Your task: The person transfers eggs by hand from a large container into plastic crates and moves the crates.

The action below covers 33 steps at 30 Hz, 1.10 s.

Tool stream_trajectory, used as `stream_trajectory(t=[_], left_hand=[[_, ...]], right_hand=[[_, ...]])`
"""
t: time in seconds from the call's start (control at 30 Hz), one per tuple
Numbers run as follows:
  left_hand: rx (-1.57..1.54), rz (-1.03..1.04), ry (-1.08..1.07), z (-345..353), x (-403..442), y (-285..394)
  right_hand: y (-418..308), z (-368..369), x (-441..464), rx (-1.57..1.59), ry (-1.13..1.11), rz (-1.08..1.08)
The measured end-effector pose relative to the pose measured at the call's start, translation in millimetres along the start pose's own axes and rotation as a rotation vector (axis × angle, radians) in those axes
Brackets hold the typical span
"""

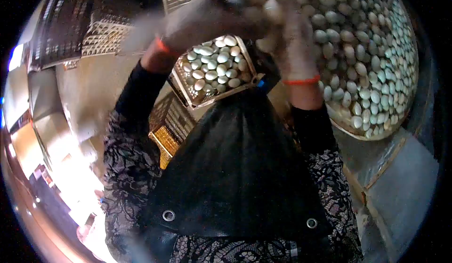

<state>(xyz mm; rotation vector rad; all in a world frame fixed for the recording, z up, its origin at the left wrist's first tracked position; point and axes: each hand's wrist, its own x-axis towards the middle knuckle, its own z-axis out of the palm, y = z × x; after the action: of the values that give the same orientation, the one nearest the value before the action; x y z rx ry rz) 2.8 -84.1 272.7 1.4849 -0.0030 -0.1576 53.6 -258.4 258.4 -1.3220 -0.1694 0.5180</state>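
Both hands wear pale gloves with orange cuffs and are blurred by motion. My left hand (207, 20) reaches across above the back of a crate (188, 96) filled with pale eggs (212, 65). To its right, my right hand (294, 41) is raised beside the left edge of a large heap of eggs (346, 37). Between the hands are a few blurred eggs (271, 9); whether the fingers grip them cannot be made out. The heap, of white, greenish and brownish eggs, lies in a wide round container (365, 137).
A brown slatted crate (172, 117) with a yellow one (165, 140) stands below left of the egg crate. Dark crates (59, 23) and a pale lattice tray (101, 39) are at the upper left. A black apron (235, 169) covers my front.
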Motion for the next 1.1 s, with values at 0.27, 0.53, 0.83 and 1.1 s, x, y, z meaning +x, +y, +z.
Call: stream_trajectory(t=[0.27, 0.53, 0.83, 1.1], left_hand=[[-0.212, -0.240, 0.499, -54, -106, -150], [0.218, -0.447, 0.619, -100, -114, -292], [0.683, -0.445, 0.681, -133, -89, -295], [0.925, -0.881, 0.287, -165, -80, -260]], right_hand=[[190, 76, 28, 0.036, -0.354, 0.484], [306, 95, 66, -0.562, -0.507, 0.284], [281, 146, 108, -1.344, -0.747, 0.145], [298, 108, 151, -0.608, -0.412, 0.111]])
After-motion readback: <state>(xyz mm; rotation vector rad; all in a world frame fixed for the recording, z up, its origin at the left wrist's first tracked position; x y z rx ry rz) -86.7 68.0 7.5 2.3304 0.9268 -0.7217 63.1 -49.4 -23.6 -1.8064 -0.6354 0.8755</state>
